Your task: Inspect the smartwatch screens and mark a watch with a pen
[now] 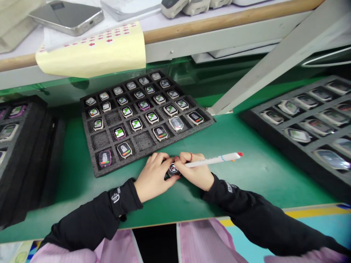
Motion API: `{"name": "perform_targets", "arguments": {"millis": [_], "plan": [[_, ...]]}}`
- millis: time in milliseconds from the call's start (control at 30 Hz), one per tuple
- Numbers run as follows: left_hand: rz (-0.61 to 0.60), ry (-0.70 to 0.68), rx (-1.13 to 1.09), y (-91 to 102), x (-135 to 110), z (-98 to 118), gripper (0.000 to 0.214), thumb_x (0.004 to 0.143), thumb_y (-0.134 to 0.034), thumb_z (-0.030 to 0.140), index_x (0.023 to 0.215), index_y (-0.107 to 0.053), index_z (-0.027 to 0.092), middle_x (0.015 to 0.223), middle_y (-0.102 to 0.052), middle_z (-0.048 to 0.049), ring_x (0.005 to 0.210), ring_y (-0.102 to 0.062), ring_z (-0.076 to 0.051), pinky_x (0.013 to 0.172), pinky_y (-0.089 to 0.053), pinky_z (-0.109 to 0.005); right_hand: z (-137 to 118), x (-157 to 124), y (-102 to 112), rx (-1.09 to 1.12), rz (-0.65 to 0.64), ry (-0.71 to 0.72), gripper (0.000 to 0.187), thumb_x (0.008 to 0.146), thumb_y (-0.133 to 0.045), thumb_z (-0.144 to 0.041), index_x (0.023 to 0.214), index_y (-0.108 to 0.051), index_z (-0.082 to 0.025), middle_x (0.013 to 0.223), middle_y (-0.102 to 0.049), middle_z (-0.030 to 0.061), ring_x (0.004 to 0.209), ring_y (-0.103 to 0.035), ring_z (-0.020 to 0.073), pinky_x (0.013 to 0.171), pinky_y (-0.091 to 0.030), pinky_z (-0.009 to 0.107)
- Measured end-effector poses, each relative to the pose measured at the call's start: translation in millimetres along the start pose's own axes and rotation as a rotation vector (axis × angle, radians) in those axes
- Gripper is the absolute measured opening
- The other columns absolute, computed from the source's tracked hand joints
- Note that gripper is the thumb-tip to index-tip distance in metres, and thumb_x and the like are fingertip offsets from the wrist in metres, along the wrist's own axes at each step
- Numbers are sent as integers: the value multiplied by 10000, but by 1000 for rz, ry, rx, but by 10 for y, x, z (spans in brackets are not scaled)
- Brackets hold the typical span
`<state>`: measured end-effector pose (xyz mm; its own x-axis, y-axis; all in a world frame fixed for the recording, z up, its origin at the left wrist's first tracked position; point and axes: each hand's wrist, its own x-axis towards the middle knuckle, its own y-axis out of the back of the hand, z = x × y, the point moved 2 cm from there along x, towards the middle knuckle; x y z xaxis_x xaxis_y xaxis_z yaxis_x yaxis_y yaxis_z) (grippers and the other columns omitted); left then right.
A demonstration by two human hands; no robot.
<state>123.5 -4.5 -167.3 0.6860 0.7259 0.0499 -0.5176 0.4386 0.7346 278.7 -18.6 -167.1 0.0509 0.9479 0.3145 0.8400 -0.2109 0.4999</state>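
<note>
Both my hands meet over a small smartwatch body [173,169] held just above the green table mat [246,164]. My left hand [153,175] grips the watch from the left. My right hand [196,171] pinches it from the right and also holds a white pen with a red tip [216,159], which points right. Just beyond my hands lies a dark foam tray [105,138] with several watch bodies in its pockets, their screens lit; some pockets are bare.
A second foam tray of watches [301,124] lies at the right, and stacked black trays [24,146] at the left. Overhead is a shelf with a yellow sheet of red stickers [93,51] and a phone [67,16]. A grey slanted strut [274,58] crosses at the right.
</note>
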Motion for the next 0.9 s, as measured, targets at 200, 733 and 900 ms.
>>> {"name": "perform_targets", "arguments": {"millis": [200,733,900], "plan": [[-6,4,-3,2,-2,2,380,882,-726,300,1229,-611,192,1176,-592,-91,1109,-535,-279,990,-489,-440,13,-4,-2,-1,-4,-7,389,802,-519,-295,539,-237,-243,449,-239,-68,420,-244,115,411,-296,239],[-7,4,1,-2,-3,7,401,882,-729,307,1244,-599,193,1174,-596,-91,1103,-536,-281,990,-490,-445,40,-9,12,-22,19,-4,406,849,-510,-299,535,-262,-232,453,-269,-66,419,-264,110,428,-288,244],[-7,-5,6,2,-3,11,423,883,-728,309,1255,-603,153,1178,-598,-104,1101,-531,-282,991,-489,-445,41,-9,8,-20,28,8,402,846,-505,-288,541,-248,-234,460,-257,-67,424,-259,110,428,-284,244]]}}
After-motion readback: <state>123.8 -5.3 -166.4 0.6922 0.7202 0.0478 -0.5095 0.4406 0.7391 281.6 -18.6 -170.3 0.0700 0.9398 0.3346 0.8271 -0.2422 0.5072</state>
